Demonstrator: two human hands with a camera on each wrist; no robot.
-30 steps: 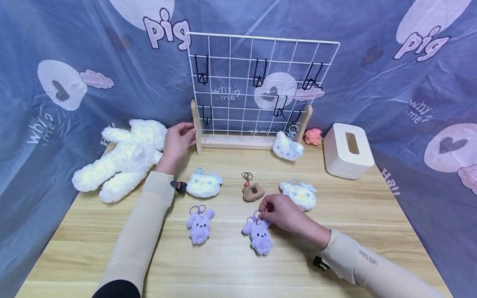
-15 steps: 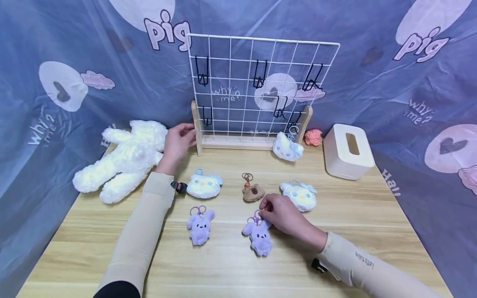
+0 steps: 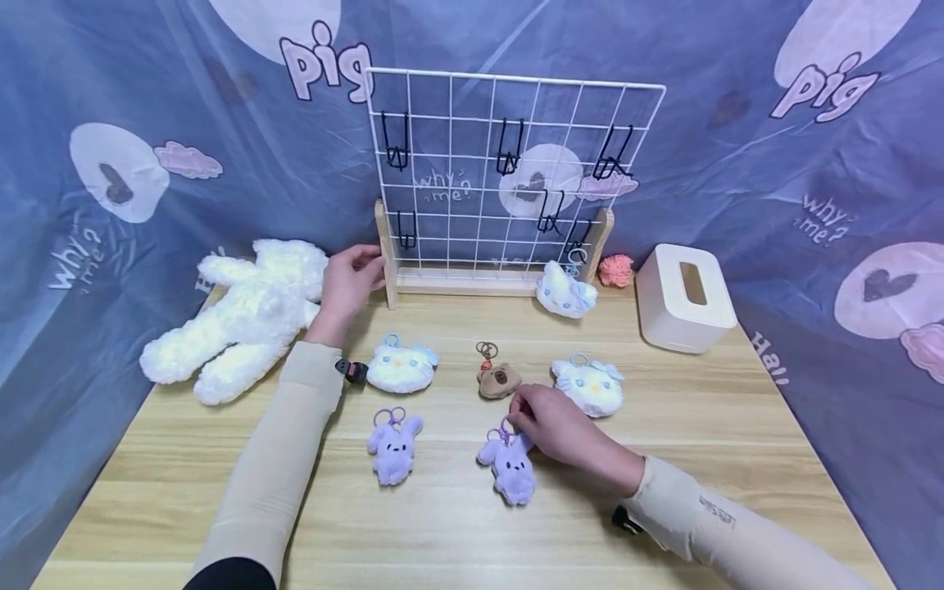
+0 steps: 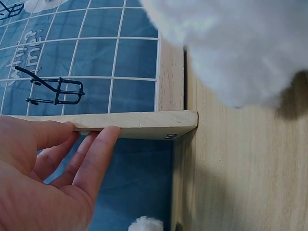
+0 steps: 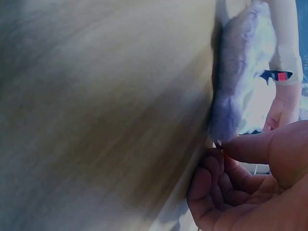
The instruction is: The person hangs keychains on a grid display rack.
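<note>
My right hand (image 3: 553, 418) pinches the ring end of a purple plush bunny keychain (image 3: 512, 474) between thumb and forefinger. In the right wrist view, the plush bunny (image 5: 240, 67) lies along the tabletop beyond the pinching fingertips. My left hand (image 3: 354, 279) is at the left wooden post (image 3: 387, 260) of a white wire grid rack (image 3: 479, 188). Its fairly straight fingers (image 4: 98, 159) touch the outer side of that post in the left wrist view. Around the right hand lie a brown bear keychain (image 3: 500, 380) and a white cat keychain (image 3: 590, 387).
Another purple bunny keychain (image 3: 392, 452) and a white cat keychain (image 3: 401, 367) lie left of centre. A third white cat (image 3: 565, 292) is at the rack's right foot, below black hooks. A white plush toy (image 3: 251, 311), coral item (image 3: 615, 270) and white tissue box (image 3: 682, 299) flank the rack.
</note>
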